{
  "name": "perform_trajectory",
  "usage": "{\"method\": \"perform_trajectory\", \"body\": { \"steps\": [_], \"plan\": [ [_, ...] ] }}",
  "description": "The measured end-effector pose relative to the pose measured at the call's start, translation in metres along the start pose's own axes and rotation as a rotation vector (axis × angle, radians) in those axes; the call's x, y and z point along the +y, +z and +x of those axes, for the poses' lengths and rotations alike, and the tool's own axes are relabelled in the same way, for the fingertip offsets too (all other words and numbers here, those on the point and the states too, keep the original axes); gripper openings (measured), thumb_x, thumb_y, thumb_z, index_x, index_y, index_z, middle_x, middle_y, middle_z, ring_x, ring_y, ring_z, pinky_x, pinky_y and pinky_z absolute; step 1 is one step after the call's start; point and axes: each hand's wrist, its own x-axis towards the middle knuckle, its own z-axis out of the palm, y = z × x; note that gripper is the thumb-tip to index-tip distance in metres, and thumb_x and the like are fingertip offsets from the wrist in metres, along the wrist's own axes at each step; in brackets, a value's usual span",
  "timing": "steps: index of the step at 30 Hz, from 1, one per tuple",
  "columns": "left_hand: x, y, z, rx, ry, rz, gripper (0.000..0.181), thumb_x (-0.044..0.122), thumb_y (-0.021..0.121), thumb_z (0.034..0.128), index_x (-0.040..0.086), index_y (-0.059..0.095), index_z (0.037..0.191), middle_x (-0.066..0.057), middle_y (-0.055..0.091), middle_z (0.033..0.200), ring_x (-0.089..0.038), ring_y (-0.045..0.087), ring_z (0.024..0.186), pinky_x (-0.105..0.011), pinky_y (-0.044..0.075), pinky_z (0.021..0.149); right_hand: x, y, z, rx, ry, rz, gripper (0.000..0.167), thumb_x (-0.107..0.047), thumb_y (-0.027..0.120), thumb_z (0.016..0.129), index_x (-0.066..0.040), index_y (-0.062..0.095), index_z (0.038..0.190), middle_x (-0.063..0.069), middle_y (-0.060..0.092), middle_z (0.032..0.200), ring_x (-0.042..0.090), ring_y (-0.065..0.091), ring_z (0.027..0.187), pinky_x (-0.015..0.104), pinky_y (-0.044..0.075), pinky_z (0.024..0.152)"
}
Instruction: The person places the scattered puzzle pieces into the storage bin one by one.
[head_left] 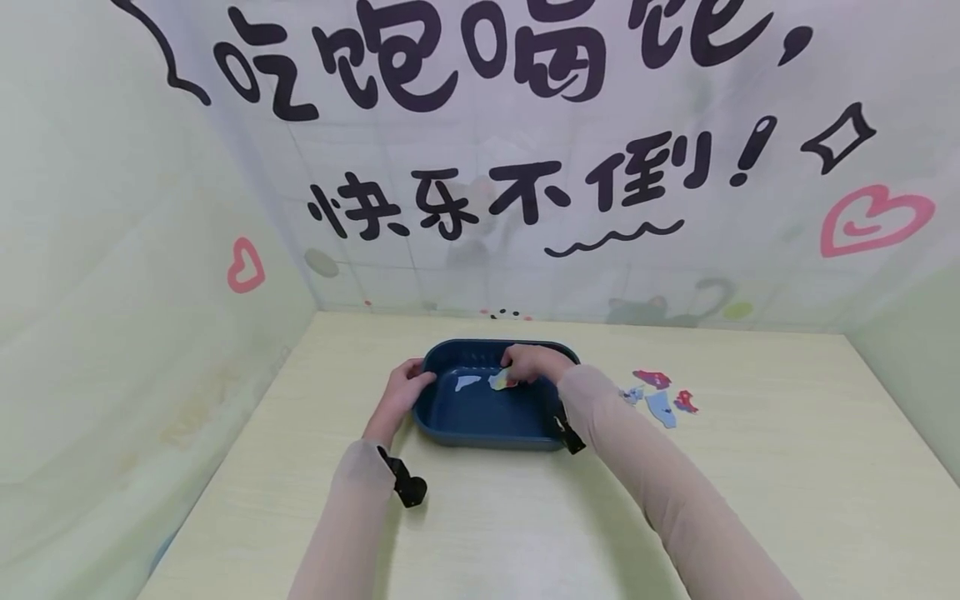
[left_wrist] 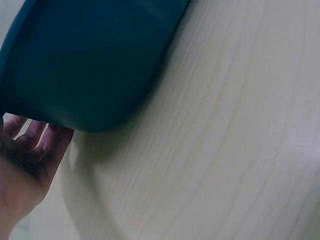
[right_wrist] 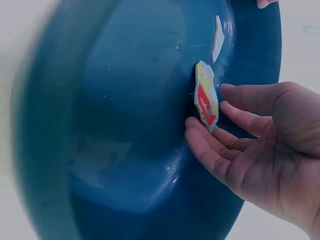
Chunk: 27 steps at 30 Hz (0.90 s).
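A dark blue oval tray [head_left: 480, 440] with raised walls stands on the table. My left hand [head_left: 406, 388] grips its left end, thumb at the rim and fingers outside; in the left wrist view the fingers [left_wrist: 52, 142] go partly out of sight behind the wall. Inside the tray is my right hand [right_wrist: 280, 135], its fingers loosely bent around a yellow, red and pale blue flat piece [right_wrist: 206, 95]. The fingertips are at the lower end of this piece, and the thumb seems just apart from it. A pale flat piece [head_left: 467, 382] lies to its left on the tray floor.
Right of the tray several irregular flat pieces lie on the table [head_left: 765, 467]: a red and purple one [head_left: 652, 379], a light blue one [head_left: 662, 409] and a smaller red one [head_left: 686, 402] among them. A printed cloth [head_left: 480, 275] hangs behind the table.
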Motion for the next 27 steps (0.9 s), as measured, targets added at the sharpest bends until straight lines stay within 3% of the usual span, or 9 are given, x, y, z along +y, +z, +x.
{"method": "perform_trajectory", "body": {
  "steps": [1,4,5,9,11,13,19,22,27],
  "plan": [
    [0.0,0.0,0.0,-0.001,0.0,-0.001,0.043,0.016,0.051,0.0893,0.0,0.044,0.129,-0.019,0.048,0.12,-0.028,0.045,0.11,-0.041,0.037,0.098,-0.011,-0.001,-0.015,0.012,0.037,0.004,0.044,-0.012,0.056,0.088,-0.009,0.046,0.131,0.009,0.052,0.126,0.022,0.055,0.099,0.037,0.049,0.084],
    [0.001,0.0,0.0,-0.008,0.006,-0.003,0.044,0.016,0.051,0.0895,-0.001,0.043,0.13,-0.02,0.048,0.122,-0.029,0.045,0.113,-0.042,0.037,0.1,-0.032,-0.004,-0.059,0.052,0.017,-0.015,0.042,-0.011,0.053,0.09,-0.004,0.045,0.131,0.011,0.051,0.129,0.021,0.054,0.101,0.037,0.047,0.088],
    [0.001,0.001,0.0,-0.011,0.008,-0.002,0.045,0.016,0.05,0.0897,-0.001,0.043,0.131,-0.021,0.048,0.124,-0.03,0.045,0.114,-0.042,0.036,0.101,-0.029,-0.004,-0.057,0.061,0.006,-0.02,0.041,-0.013,0.053,0.09,-0.005,0.046,0.13,0.01,0.052,0.127,0.02,0.054,0.099,0.036,0.047,0.088],
    [0.002,0.001,0.0,-0.019,0.007,0.002,0.045,0.016,0.05,0.0901,0.0,0.042,0.131,-0.021,0.047,0.126,-0.03,0.044,0.115,-0.043,0.036,0.102,0.015,0.004,-0.001,0.116,-0.077,-0.07,0.039,-0.021,0.056,0.088,-0.007,0.051,0.124,0.007,0.056,0.118,0.015,0.057,0.09,0.033,0.048,0.081],
    [0.001,0.002,-0.001,-0.02,0.003,0.004,0.045,0.016,0.05,0.0903,0.0,0.042,0.131,-0.021,0.047,0.125,-0.03,0.045,0.115,-0.043,0.036,0.102,0.031,0.003,0.014,0.118,-0.104,-0.079,0.039,-0.028,0.059,0.086,-0.01,0.054,0.121,0.005,0.058,0.113,0.014,0.057,0.087,0.032,0.049,0.078],
    [0.0,0.002,-0.001,-0.021,-0.001,0.006,0.044,0.017,0.049,0.0905,0.0,0.043,0.131,-0.02,0.047,0.125,-0.03,0.044,0.115,-0.043,0.036,0.101,0.023,0.0,-0.006,0.118,-0.086,-0.075,0.038,-0.029,0.059,0.086,-0.011,0.054,0.12,0.005,0.057,0.115,0.015,0.057,0.092,0.033,0.048,0.082],
    [-0.002,0.002,-0.001,-0.014,-0.005,0.011,0.045,0.017,0.05,0.09,0.0,0.043,0.131,-0.02,0.047,0.125,-0.03,0.044,0.114,-0.043,0.036,0.102,-0.025,-0.009,-0.104,0.143,-0.063,0.022,0.032,-0.018,0.052,0.091,-0.004,0.053,0.12,0.013,0.058,0.116,0.024,0.058,0.1,0.036,0.047,0.088],
    [-0.001,0.001,-0.001,-0.008,0.0,0.015,0.044,0.017,0.05,0.09,-0.001,0.044,0.13,-0.021,0.048,0.124,-0.03,0.045,0.114,-0.043,0.036,0.101,-0.03,-0.013,-0.126,0.158,-0.11,0.071,0.031,-0.015,0.051,0.092,0.002,0.053,0.118,0.017,0.061,0.107,0.027,0.061,0.093,0.034,0.05,0.082],
    [0.001,0.0,0.0,-0.009,-0.001,0.015,0.045,0.017,0.05,0.0903,-0.001,0.042,0.131,-0.021,0.047,0.125,-0.03,0.044,0.115,-0.043,0.035,0.102,-0.026,-0.022,-0.138,0.18,-0.133,0.11,0.03,-0.016,0.054,0.09,0.0,0.055,0.115,0.014,0.063,0.1,0.025,0.062,0.087,0.029,0.051,0.074]
  ]
}}
